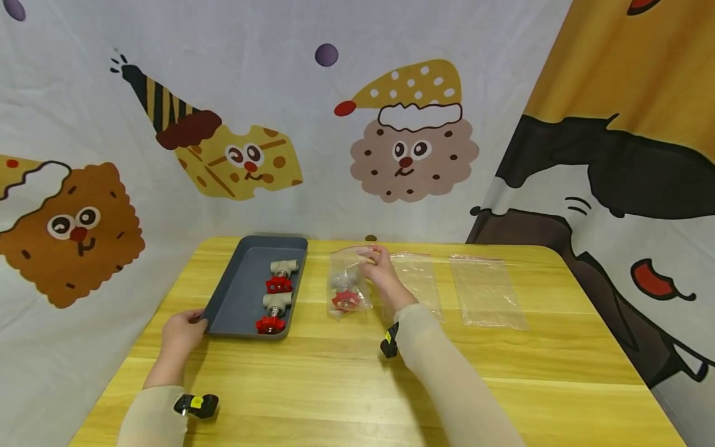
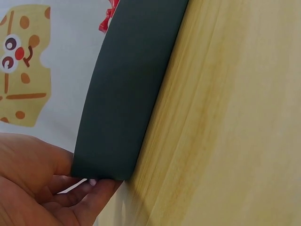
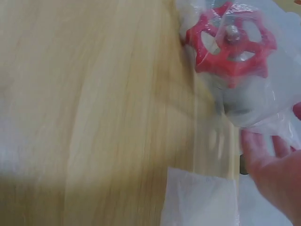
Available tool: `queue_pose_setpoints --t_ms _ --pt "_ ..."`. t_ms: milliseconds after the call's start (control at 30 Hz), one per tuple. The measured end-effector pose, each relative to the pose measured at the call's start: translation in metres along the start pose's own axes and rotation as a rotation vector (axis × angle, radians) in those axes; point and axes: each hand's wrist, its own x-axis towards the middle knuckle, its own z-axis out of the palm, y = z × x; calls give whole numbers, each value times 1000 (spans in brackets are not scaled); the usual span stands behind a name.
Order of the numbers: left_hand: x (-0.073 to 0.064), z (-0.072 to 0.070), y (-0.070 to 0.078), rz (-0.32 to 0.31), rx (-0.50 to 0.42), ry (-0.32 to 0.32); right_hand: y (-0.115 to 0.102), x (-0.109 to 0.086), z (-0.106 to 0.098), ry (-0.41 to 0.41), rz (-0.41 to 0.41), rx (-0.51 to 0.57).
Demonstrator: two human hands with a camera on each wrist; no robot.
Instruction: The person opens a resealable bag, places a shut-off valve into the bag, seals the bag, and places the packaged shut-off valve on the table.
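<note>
My left hand (image 1: 181,338) grips the near left corner of a dark grey tray (image 1: 237,298), thumb and fingers at its edge; the left wrist view shows the tray's outer wall (image 2: 127,94). Along the tray's right side lie two valves, one (image 1: 283,268) behind the other (image 1: 277,302), each with a beige body and red handwheel. To the right of the tray, my right hand (image 1: 382,273) pinches the upper right of a clear zip bag (image 1: 337,267). Inside that bag is another valve, its red handwheel (image 3: 230,42) pointing toward the table's near side.
Two flat clear zip bags, one (image 1: 419,282) partly behind my right forearm and another (image 1: 486,292) farther right, lie on the wooden table (image 1: 313,385). A cartoon-printed curtain (image 1: 313,211) hangs right behind the table's far edge.
</note>
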Motion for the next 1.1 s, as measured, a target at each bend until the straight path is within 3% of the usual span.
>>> queue_pose_setpoints --t_ms 167,300,633,867,1100 --pt "-1 -1 0 -4 -15 -15 4 -3 -4 18 71 -159" --pt "-1 -2 0 -14 -39 -26 7 -6 -7 -3 146 -184" --pt "3 2 -10 -104 -380 -14 -1 -13 -11 -94 308 -285" --pt "3 3 -9 -125 -420 3 4 -14 -8 -90 273 -307" --pt "4 4 -8 -153 -400 55 12 -14 3 -49 228 -260"
